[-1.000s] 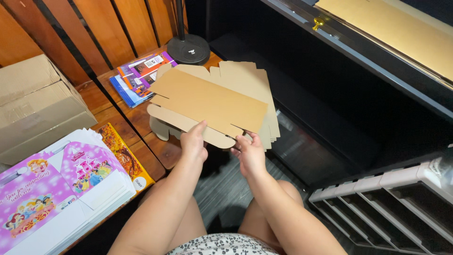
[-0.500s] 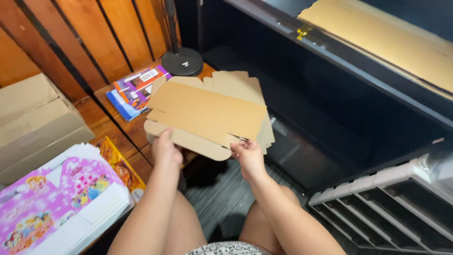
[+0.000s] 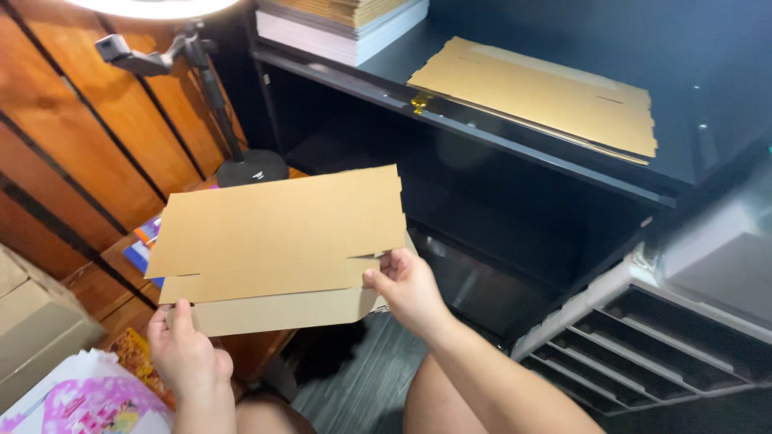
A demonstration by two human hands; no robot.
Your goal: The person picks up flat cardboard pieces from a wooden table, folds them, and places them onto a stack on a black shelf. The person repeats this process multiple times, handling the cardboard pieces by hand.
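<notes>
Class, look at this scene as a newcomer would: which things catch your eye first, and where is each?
A flat brown cardboard sheet fills the centre, held at its lower edge by the left hand and right hand. More flat cardboard lies on the black shelf at upper right. A pink printed box sits at lower left.

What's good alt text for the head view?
Two bare hands, left hand and right hand, hold a flat brown cardboard box blank by its near edge above a wooden table; more flat cardboard lies on a black shelf.
</notes>
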